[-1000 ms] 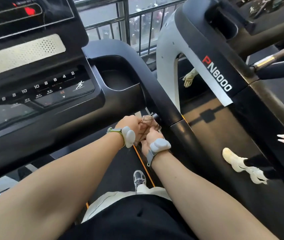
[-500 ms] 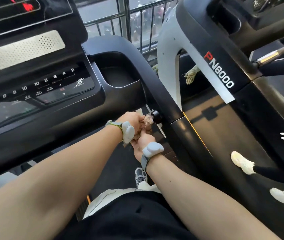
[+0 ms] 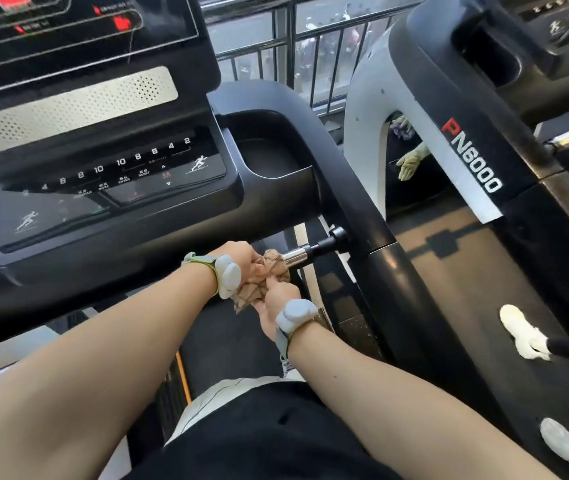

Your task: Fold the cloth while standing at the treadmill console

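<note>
Both hands [image 3: 259, 271] clutch cloth [image 3: 266, 271] — wrapped around handlebar [image 3: 298, 254].

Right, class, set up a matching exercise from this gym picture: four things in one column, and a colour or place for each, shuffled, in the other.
Things:
1. crumpled cloth
2. metal handlebar grip
3. cup holder recess
4. PN6000 lettering

Descriptions:
A. red and white, on the neighbouring treadmill
B. shiny silver, sticking out past the cloth
C. brownish, gripped by the left hand and right hand
D. black, right of the number keys

Pairs: 1-C, 2-B, 3-D, 4-A
</note>
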`<state>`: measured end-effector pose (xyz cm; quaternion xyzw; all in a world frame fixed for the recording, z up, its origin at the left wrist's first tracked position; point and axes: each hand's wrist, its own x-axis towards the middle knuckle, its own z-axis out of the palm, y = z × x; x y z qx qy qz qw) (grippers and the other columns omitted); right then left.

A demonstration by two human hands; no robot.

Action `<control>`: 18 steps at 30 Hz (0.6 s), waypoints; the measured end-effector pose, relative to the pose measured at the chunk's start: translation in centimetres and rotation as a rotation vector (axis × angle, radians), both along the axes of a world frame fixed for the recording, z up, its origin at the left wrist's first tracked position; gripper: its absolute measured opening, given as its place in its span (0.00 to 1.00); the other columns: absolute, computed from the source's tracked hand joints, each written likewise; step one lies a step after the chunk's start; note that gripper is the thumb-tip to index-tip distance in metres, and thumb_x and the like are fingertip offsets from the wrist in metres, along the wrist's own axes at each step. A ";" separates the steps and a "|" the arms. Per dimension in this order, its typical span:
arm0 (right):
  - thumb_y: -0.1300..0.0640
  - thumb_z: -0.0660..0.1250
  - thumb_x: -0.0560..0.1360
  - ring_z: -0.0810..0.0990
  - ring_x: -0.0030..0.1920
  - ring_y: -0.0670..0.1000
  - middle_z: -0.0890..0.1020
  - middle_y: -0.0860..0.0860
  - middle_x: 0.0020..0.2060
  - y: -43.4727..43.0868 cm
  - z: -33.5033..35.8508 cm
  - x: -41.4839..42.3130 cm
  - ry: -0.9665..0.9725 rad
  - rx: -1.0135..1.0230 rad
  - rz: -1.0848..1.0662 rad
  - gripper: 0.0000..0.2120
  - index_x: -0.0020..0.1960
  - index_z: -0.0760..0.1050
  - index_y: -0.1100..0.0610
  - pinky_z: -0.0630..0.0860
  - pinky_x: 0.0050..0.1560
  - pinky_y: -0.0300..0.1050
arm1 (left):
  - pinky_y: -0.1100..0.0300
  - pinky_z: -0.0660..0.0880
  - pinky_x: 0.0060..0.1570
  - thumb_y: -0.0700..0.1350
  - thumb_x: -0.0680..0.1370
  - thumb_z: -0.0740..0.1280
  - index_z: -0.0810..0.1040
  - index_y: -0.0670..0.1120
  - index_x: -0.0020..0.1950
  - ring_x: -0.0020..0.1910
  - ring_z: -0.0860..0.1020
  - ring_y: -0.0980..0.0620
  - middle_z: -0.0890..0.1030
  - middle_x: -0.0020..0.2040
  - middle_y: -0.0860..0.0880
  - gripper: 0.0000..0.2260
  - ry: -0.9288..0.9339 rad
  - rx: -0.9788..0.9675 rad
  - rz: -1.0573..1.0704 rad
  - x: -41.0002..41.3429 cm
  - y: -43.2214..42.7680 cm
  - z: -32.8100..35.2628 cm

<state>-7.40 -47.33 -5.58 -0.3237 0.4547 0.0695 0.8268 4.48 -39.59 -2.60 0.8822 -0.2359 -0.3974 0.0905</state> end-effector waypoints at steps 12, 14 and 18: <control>0.56 0.50 0.87 0.80 0.41 0.55 0.82 0.52 0.40 -7.8 -0.4 1.3 0.024 -0.063 -0.083 0.22 0.40 0.77 0.50 0.80 0.43 0.55 | 0.60 0.72 0.42 0.58 0.81 0.63 0.83 0.57 0.59 0.45 0.81 0.51 0.83 0.47 0.53 0.13 -0.040 -0.154 0.019 -1.1 -6.6 -0.9; 0.57 0.52 0.86 0.77 0.35 0.49 0.78 0.50 0.37 -9.2 -0.1 1.6 0.057 -0.084 -0.098 0.19 0.40 0.73 0.50 0.83 0.41 0.48 | 0.61 0.71 0.41 0.58 0.81 0.64 0.83 0.55 0.58 0.44 0.81 0.51 0.84 0.47 0.53 0.13 -0.032 -0.168 0.025 -1.0 -8.0 -1.0; 0.58 0.59 0.85 0.86 0.45 0.52 0.87 0.48 0.37 -10.5 -0.5 1.9 0.103 -0.117 -0.167 0.15 0.45 0.80 0.52 0.82 0.43 0.49 | 0.62 0.71 0.41 0.55 0.82 0.63 0.83 0.57 0.58 0.44 0.81 0.51 0.84 0.45 0.54 0.11 -0.026 -0.223 0.051 -1.5 -9.9 -1.3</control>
